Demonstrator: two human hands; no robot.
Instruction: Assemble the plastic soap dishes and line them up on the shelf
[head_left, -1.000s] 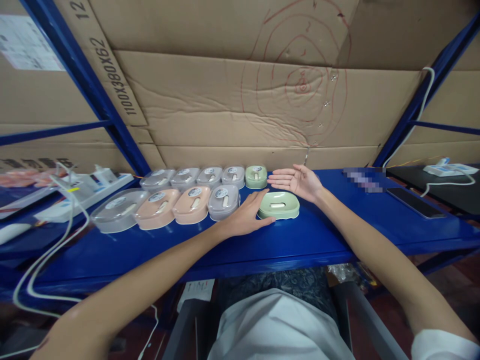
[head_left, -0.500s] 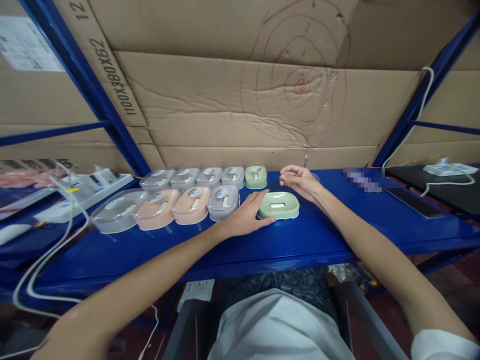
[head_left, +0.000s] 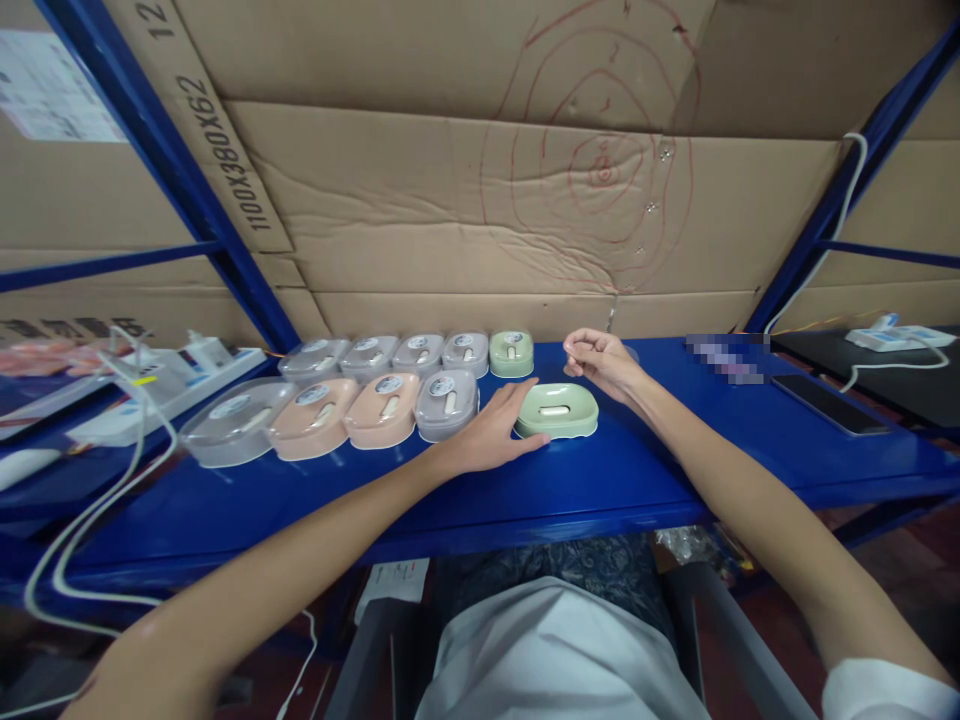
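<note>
A light green soap dish (head_left: 580, 404), oval and without a cover, sits on the blue table and holds a small white oblong piece (head_left: 555, 410). My left hand (head_left: 491, 432) lies at its left end, thumb and fingers spread around that end; whether it grips the dish is unclear. Behind the dish and slightly right, my right hand (head_left: 600, 360) is raised with its fingertips pinched together. Whatever is in that pinch is too small to tell. A faint clear round edge (head_left: 632, 355) shows just behind the right hand.
Two rows of soap boxes with clear lids and round labels stand to the left: grey (head_left: 448, 405), peach (head_left: 384, 412) and green (head_left: 511, 355). A phone (head_left: 829, 404) lies at the right. White cables (head_left: 139, 470) and a power strip (head_left: 169, 400) are far left; cardboard (head_left: 450, 200) stands behind.
My right hand has shifted very slightly to the right, and its fingers have curled tighter into a pinch. My left hand and the green dish have stayed in place.
</note>
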